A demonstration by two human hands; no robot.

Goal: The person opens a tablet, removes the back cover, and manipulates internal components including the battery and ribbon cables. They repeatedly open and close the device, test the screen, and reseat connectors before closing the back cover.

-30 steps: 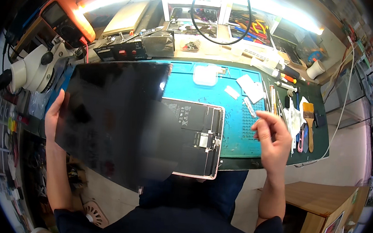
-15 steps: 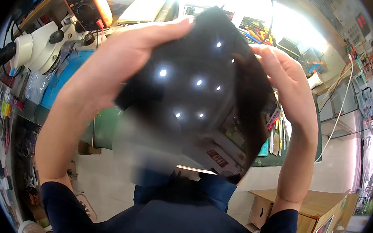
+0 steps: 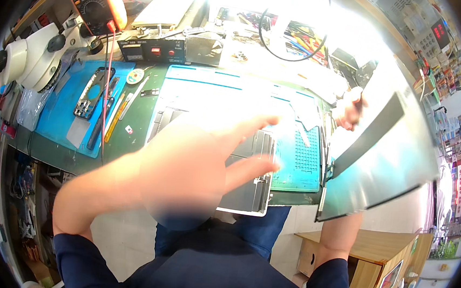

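Observation:
My left hand point(image 3: 202, 155), blurred, reaches open over an opened tablet body point(image 3: 245, 199), its fingers spread and nothing seen between them. The tablet body lies on a light blue work mat point(image 3: 295, 179), partly hidden by that hand. At the right, my right hand point(image 3: 350, 110) grips the detached screen panel point(image 3: 381, 156), raised and tilted with a dark strip along its underside. Glare washes out much of the mat and the hand's fingertips.
A microscope point(image 3: 31, 58) and orange multimeter point(image 3: 92, 3) stand at left, beside a second mat point(image 3: 53, 124) with a phone frame point(image 3: 91, 92) and tools. A power unit point(image 3: 151, 51), cable loop and tool trays line the back. A wooden cabinet point(image 3: 373, 253) stands low right.
The panel, held in both hands half a second ago, has swung to the right in my right hand. My left hand has released it and moved down over the tablet body.

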